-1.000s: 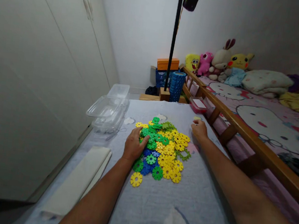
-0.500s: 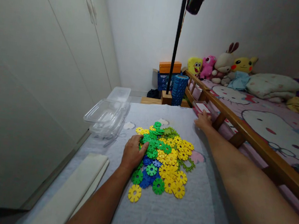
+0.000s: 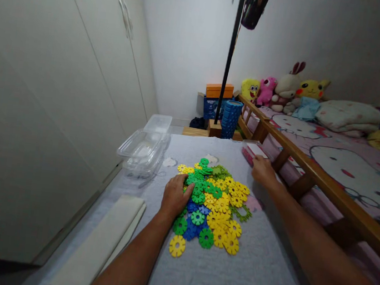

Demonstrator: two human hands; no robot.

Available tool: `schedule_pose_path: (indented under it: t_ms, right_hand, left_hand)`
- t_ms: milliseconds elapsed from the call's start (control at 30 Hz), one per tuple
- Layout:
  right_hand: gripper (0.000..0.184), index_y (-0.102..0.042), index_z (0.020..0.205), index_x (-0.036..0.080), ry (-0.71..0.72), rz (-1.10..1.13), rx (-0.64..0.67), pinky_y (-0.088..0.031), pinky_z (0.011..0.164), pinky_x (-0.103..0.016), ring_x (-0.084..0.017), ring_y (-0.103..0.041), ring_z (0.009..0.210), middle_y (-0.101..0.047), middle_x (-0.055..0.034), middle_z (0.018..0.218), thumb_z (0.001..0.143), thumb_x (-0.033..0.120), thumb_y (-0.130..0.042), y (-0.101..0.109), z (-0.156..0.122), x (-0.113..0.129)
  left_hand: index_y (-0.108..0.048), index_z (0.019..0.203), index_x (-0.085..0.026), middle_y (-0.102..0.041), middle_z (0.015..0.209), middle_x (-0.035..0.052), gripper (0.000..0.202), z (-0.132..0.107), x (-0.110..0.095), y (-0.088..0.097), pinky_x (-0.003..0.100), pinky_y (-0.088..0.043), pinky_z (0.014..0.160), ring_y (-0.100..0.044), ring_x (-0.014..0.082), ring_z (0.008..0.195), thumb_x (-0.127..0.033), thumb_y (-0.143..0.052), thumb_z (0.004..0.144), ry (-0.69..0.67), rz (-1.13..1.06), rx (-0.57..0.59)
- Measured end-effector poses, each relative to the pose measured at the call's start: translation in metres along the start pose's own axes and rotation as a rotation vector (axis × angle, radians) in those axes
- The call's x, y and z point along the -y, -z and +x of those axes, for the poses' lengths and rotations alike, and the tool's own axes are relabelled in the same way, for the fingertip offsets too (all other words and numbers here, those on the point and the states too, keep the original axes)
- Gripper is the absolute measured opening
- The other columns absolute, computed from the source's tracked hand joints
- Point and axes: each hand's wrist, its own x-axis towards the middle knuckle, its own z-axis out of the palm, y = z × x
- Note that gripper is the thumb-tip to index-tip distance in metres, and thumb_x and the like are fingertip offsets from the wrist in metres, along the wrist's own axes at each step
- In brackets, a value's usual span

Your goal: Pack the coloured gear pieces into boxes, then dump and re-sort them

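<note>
A pile of green, yellow and blue plastic snowflake discs [image 3: 220, 205] lies on the cloth-covered table. My left hand [image 3: 176, 195] rests against the pile's left side, thumb apart from the other fingers, touching green discs. At the far right of the table stands a clear plastic box [image 3: 247, 154] with red contents and a white patch on top. My right hand [image 3: 264, 170] grips its near right corner; some fingertips are hidden. Olive-green toothed pieces [image 3: 242, 213] lie at the pile's right edge.
Clear plastic containers [image 3: 141, 148] stand stacked at the table's far left. A folded pale cloth or mat [image 3: 103, 238] lies at the near left. The bed's wooden rail [image 3: 298, 159] runs along the right; a white wardrobe [image 3: 60, 100] stands on the left.
My right hand has closed on the clear box and drawn it slightly toward me and leftward. My left hand stays at the pile. The view has shifted a little.
</note>
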Motion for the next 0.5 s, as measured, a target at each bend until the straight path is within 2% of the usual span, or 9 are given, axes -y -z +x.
schedule_pose_path:
  t_ms: [67, 167, 300, 400, 500]
  right_hand:
    - [0.042, -0.072, 0.115, 0.007, 0.031, -0.02, 0.003, -0.04, 0.101, -0.036, -0.027, -0.058, 0.115, -0.061, -0.0181, 0.134, 0.089, 0.0, -0.04, 0.005, -0.031, 0.012]
    - [0.039, -0.072, 0.113, 0.011, 0.101, -0.031, -0.031, -0.043, 0.097, -0.036, -0.029, -0.058, 0.114, -0.06, -0.017, 0.138, 0.089, 0.004, -0.042, 0.012, -0.081, 0.033]
    - [0.032, -0.073, 0.109, 0.016, 0.183, 0.078, -0.134, -0.044, 0.095, -0.038, -0.029, -0.059, 0.109, -0.067, -0.0146, 0.127, 0.091, 0.011, -0.047, 0.025, -0.132, 0.053]
    - [0.024, -0.072, 0.097, 0.017, 0.215, 0.23, -0.219, -0.044, 0.095, -0.036, -0.026, -0.061, 0.101, -0.071, -0.013, 0.11, 0.091, 0.016, -0.049, 0.032, -0.139, 0.051]
    - [0.022, -0.071, 0.094, 0.013, 0.05, 0.258, -0.32, -0.045, 0.095, -0.038, -0.028, -0.062, 0.1, -0.071, -0.0156, 0.102, 0.089, 0.019, -0.05, 0.031, -0.121, 0.034]
  left_hand:
    - [-0.063, 0.121, -0.018, -0.07, 0.119, 0.0134, 0.034, 0.0, 0.0, 0.0, 0.046, -0.048, 0.102, -0.064, 0.0291, 0.114, -0.038, -0.055, 0.094, -0.009, 0.015, 0.011]
    - [-0.062, 0.124, -0.017, -0.069, 0.122, 0.0141, 0.037, -0.001, 0.001, -0.001, 0.047, -0.048, 0.103, -0.064, 0.0296, 0.115, -0.039, -0.055, 0.095, -0.035, 0.019, 0.026]
    - [-0.058, 0.131, -0.015, -0.066, 0.13, 0.0161, 0.046, -0.005, -0.002, -0.001, 0.048, -0.046, 0.108, -0.06, 0.0303, 0.122, -0.042, -0.056, 0.094, -0.132, 0.013, 0.076]
    - [-0.056, 0.135, -0.013, -0.065, 0.131, 0.0175, 0.051, -0.01, -0.009, 0.002, 0.049, -0.045, 0.109, -0.059, 0.0309, 0.124, -0.043, -0.056, 0.094, -0.203, 0.038, 0.115]
    - [-0.057, 0.137, -0.014, -0.061, 0.136, 0.0188, 0.053, -0.014, -0.02, 0.007, 0.052, -0.043, 0.112, -0.055, 0.033, 0.129, -0.044, -0.058, 0.093, -0.271, 0.109, 0.076]
